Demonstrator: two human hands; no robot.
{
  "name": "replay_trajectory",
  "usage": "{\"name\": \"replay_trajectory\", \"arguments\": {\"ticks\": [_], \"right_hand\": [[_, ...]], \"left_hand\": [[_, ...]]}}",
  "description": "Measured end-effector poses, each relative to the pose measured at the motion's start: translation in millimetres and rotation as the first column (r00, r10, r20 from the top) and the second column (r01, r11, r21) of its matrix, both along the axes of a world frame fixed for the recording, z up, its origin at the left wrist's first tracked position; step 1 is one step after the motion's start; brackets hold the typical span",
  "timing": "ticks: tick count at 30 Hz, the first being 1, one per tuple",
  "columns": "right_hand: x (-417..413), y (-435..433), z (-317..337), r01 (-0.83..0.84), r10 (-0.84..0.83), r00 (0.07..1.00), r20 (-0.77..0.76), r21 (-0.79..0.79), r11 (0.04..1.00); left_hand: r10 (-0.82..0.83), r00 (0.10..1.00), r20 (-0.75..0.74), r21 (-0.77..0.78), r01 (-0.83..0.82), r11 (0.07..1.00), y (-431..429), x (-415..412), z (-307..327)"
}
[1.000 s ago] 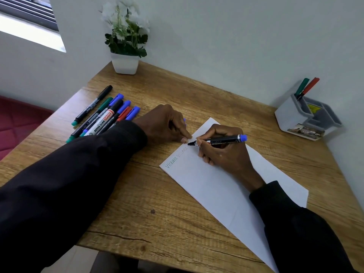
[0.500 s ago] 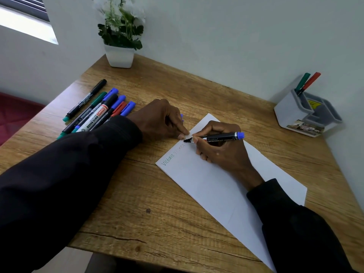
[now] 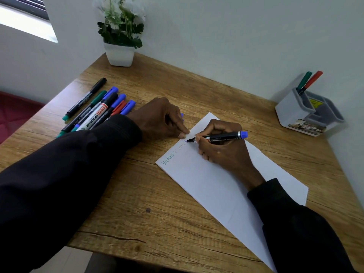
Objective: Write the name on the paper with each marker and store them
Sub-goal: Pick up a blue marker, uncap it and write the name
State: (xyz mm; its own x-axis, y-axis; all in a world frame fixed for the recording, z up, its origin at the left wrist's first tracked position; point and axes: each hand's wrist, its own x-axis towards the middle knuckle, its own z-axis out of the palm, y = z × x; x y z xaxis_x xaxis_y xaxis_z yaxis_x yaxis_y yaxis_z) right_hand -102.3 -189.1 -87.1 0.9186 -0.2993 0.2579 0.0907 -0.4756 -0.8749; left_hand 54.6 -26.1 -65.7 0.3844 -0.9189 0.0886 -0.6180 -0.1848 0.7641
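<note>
on the paper (image 3: 216,186), the right hand (image 3: 224,154) gripped a blue marker (image 3: 221,137); the left hand (image 3: 159,119) clutched a blue cap (image 3: 182,115).

My wood table (image 3: 177,85) had paper (image 3: 206,186) near its front edge, markers (image 3: 98,111) by the left edge, and a plant pot (image 3: 119,55) and holder (image 3: 291,113) at the far corners.

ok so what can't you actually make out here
Head view:
Second word on the paper: too faint and small to read.
Blue bit by the left hand: curled fingers hide the rest, held or not unclear.
Loose markers: near ends under the left sleeve.
Paper's near corner: under the right sleeve, cut by bottom edge.
</note>
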Motion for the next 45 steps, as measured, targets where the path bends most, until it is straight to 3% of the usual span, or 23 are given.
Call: {"name": "replay_trajectory", "arguments": {"ticks": [45], "right_hand": [[0.0, 4.9, 1.8, 0.082, -0.084, 0.996, 0.009, 0.107, 0.991]], "left_hand": [[0.009, 0.998, -0.06, 0.028, -0.007, 1.0, 0.9, 1.1, 0.8]]}}
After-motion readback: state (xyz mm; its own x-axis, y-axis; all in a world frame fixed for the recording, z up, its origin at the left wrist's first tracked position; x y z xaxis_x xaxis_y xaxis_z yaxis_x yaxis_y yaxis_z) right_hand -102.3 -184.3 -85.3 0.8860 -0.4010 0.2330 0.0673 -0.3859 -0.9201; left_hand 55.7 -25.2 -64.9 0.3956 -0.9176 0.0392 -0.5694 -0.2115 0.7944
